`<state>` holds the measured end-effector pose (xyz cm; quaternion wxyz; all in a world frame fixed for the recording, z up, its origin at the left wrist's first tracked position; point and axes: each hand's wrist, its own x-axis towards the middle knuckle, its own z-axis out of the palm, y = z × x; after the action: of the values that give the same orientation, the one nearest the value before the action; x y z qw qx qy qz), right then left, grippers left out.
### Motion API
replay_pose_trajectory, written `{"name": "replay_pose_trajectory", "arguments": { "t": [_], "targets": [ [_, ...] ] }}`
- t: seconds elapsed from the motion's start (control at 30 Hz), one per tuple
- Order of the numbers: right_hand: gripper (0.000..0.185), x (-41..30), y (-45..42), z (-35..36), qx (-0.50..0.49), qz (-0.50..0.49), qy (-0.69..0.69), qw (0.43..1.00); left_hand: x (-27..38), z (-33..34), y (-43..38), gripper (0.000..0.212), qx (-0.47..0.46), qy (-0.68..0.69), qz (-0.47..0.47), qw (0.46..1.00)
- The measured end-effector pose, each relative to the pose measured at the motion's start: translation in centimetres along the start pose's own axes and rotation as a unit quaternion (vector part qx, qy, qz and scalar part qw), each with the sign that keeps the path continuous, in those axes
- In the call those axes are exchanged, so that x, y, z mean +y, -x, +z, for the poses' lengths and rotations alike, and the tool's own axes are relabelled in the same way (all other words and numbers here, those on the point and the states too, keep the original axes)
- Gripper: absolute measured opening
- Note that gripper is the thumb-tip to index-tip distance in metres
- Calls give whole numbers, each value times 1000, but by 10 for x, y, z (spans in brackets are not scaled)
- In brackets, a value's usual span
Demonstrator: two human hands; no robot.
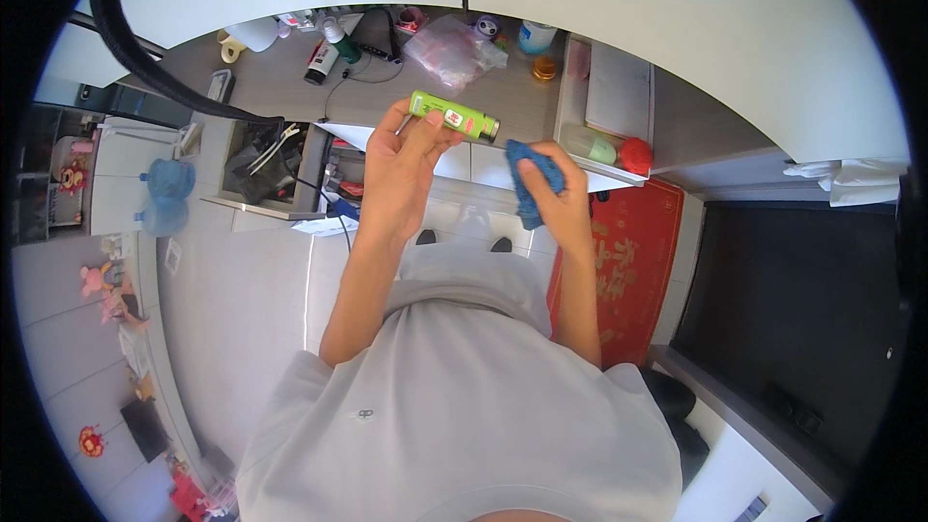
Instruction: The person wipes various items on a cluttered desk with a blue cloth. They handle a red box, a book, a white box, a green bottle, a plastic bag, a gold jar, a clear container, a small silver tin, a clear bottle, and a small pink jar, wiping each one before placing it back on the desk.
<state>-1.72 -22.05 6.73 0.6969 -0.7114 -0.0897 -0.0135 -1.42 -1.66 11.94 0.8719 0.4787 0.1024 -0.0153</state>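
Note:
Between the thumb and fingers of my left hand [406, 159] is a slim green cylindrical container [453, 117], with a dark metallic end pointing right. It bears writing and sits in front of the counter's near edge. My right hand [562, 188] grips a folded blue cloth [535, 181], a little below and to the right of the container. Cloth and container are apart. Behind them on the wood-grain counter [283, 90] lies a clear plastic bag [453, 51] with pinkish contents.
A green spray bottle [341, 40] and a white tube [321, 61] lie at the counter's back left. An amber jar [544, 69] stands right. Open drawers [272, 214] jut out at left. A tray [573, 98] holds a red object [635, 156]. A red mat [631, 268] covers the floor.

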Motion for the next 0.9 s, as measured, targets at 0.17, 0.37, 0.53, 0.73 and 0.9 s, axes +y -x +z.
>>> {"name": "replay_pose_trajectory", "arguments": {
  "t": [0.17, 0.37, 0.53, 0.73, 0.9],
  "targets": [
    [15, 34, 27, -19, 154, 119, -62, 979, -5, 16, 6, 29, 23, 17, 59, 998],
    [18, 69, 66, -33, 184, 186, -74, 962, -40, 30, -13, 28, -84, 16, -43, 995],
    [19, 86, 102, -43, 219, 207, -71, 951, -115, 23, -76, 34, -52, -170, -115, 977],
    [16, 104, 145, -61, 301, 211, -75, 927, -167, 55, -131, 39, -105, -317, -63, 940],
    [16, 119, 172, -82, 360, 231, -80, 900, -210, 48, -181, 36, -249, -521, 35, 816]
  ]
}}
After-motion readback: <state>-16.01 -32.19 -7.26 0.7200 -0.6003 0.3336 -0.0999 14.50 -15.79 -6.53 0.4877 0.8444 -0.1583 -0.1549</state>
